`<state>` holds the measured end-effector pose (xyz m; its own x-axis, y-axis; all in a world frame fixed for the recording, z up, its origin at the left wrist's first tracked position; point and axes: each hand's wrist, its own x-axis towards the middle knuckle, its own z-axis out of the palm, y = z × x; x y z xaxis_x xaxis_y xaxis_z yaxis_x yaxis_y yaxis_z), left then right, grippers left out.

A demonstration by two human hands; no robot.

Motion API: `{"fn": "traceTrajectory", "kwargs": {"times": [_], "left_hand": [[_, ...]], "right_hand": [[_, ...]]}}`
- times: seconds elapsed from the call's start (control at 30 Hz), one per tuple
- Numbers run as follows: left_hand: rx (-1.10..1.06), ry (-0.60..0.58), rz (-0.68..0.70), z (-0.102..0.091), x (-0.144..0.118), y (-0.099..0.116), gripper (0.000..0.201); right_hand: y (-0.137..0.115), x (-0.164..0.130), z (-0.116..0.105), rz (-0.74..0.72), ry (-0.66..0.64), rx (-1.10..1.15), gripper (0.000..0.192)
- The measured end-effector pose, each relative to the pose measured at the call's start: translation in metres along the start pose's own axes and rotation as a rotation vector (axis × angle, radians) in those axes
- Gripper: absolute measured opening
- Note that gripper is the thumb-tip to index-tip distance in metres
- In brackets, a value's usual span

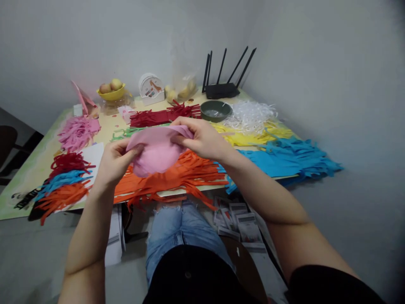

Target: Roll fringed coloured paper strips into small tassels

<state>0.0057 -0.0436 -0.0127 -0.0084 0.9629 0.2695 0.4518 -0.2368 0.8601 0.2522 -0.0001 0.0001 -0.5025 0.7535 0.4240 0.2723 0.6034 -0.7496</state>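
Both of my hands hold a pink sheet of paper (156, 152) up over the table, bent into a curve. My left hand (114, 159) grips its left edge. My right hand (202, 137) pinches its upper right edge. Under the sheet lies a pile of orange fringed paper (186, 173) on the table (34, 164).
Fringed paper lies all over: blue (284, 158) at right, yellow (249, 136), white shreds (251, 114), dark red (164, 116), pink (77, 131), a mixed bundle (61, 183) at left. Behind stand a green bowl (216, 110), a black router (223, 88) and a yellow fruit bowl (111, 92). Papers (240, 219) lie on the floor.
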Motion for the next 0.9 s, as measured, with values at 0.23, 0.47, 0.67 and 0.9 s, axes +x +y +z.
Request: {"fn": "traceTrajectory", "kwargs": {"times": [0.23,0.47,0.67,0.9], "left_hand": [[-0.137,-0.107,0.150,0.000,-0.001,0.001,0.034],[0.411,-0.271,0.174,-0.013,0.009,-0.005,0.041],[0.095,-0.281,0.374,0.034,0.030,0.012,0.055],[-0.345,-0.217,0.145,0.051,0.040,-0.014,0.031]], "right_hand": [[0.012,-0.007,-0.005,-0.082,0.017,0.213,0.012],[-0.006,-0.006,-0.034,-0.091,-0.007,-0.129,0.016],[-0.033,-0.003,-0.054,-0.089,-0.173,-0.408,0.023],[-0.011,-0.016,-0.056,-0.019,0.011,-0.175,0.012]]}}
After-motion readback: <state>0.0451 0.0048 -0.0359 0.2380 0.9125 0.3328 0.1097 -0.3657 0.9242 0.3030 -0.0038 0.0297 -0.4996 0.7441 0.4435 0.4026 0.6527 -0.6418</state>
